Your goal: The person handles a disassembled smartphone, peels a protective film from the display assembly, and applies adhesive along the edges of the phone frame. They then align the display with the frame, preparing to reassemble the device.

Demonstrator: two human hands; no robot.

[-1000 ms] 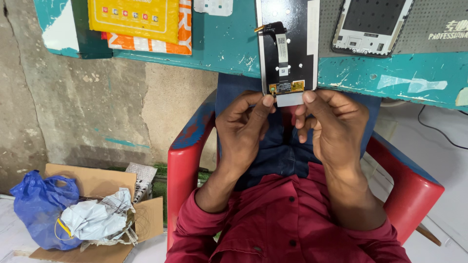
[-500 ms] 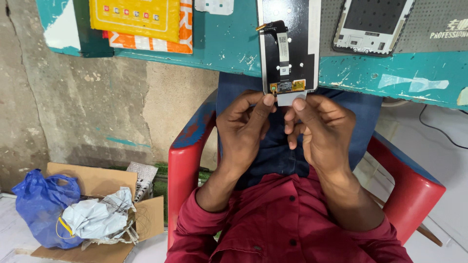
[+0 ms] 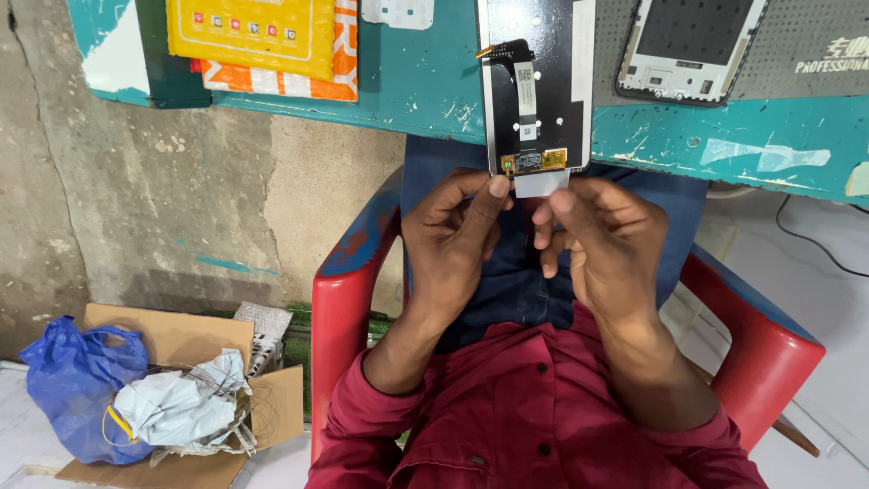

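Left hand [image 3: 457, 240] and right hand [image 3: 602, 244] pinch the white strip [image 3: 540, 184] at the display panel's [image 3: 536, 86] lower edge, strip still attached, panel overhanging the surface [image 3: 724, 136].

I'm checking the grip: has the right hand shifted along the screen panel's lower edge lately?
Yes. The right hand slid left and slightly lower against the screen panel on the table edge.

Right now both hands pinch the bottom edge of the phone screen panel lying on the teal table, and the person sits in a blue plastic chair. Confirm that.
Not quite: in the head view the chair is red. The left hand and right hand do pinch the bottom edge of the screen panel on the teal table.
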